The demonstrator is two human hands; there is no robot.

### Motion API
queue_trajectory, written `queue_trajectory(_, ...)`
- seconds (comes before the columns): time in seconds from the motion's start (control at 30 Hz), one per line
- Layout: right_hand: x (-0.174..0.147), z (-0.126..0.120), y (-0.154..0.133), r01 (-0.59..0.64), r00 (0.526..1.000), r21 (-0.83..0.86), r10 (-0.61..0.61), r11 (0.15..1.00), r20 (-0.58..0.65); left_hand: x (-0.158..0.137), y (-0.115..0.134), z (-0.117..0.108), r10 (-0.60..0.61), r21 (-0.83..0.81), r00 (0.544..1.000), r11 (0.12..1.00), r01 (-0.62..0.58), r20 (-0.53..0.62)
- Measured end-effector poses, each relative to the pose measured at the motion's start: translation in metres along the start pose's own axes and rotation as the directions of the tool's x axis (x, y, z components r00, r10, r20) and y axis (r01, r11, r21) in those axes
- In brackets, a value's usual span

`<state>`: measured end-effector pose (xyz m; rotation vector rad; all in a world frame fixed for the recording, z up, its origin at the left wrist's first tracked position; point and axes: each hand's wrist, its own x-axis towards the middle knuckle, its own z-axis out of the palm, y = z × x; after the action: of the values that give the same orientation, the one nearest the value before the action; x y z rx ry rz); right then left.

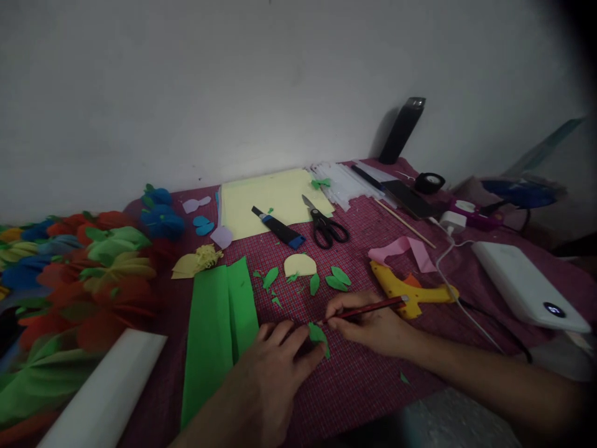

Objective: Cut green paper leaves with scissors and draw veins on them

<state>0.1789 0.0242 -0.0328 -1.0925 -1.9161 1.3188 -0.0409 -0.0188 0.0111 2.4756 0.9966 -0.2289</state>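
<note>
A dark red pencil [368,308] is pinched in my right hand [373,326], its tip pointing left at a small green paper leaf [318,336]. My left hand [265,373] is closed with thumb and fingertips on that leaf, pressing it to the cloth. Just beyond lie more cut green leaves [337,280] and a cream half-round paper piece [300,266]. Green paper sheets [209,336] lie to the left, partly under my left forearm. Black-handled scissors [324,225] and a blue-and-black cutter knife [278,228] rest farther back.
Colourful paper flowers [112,261] crowd the left side, near a white roll [107,386]. Pale yellow sheets [242,202] lie by the wall. At right are a yellow glue gun [401,289], a white power bank [527,283], cables and a black bottle [402,132].
</note>
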Motion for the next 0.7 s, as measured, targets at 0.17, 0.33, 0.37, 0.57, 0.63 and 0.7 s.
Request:
queue_trajectory(0.17, 0.0011, -0.0002, -0.0011, 0.003, 1.0, -0.062, -0.001, 0.998, 0.03, 0.0005, -0.0021, 0.0044, 0.008, 0.023, 1.0, 1.0, -0.007, -0.016)
queue_trajectory(0.33, 0.0025, -0.0014, -0.0031, 0.006, 0.998, -0.126, 0.001, 0.992, 0.056, 0.0001, -0.0036, 0.0067, 0.026, 0.029, 1.0, 0.999, -0.025, -0.007)
queue_trajectory(0.37, 0.0027, -0.0016, -0.0032, 0.007, 0.998, -0.129, 0.0, 0.992, 0.057, -0.0002, -0.0037, 0.0064, 0.029, 0.025, 1.0, 0.999, -0.029, -0.011)
queue_trajectory(0.57, 0.0027, -0.002, -0.0027, 0.009, 0.998, -0.165, 0.002, 0.986, 0.062, -0.0015, -0.0023, 0.0074, 0.021, 0.02, 0.997, 1.0, -0.019, -0.071)
queue_trajectory(0.63, 0.0027, -0.0025, -0.0033, 0.002, 0.998, -0.169, 0.01, 0.986, 0.068, -0.0011, -0.0015, 0.0077, 0.019, 0.022, 0.997, 1.0, -0.018, -0.071)
queue_trajectory(0.7, 0.0029, -0.0029, -0.0044, 0.002, 0.997, -0.169, 0.012, 0.986, 0.08, -0.0007, -0.001, 0.0071, 0.019, 0.024, 0.998, 1.0, -0.017, -0.064)
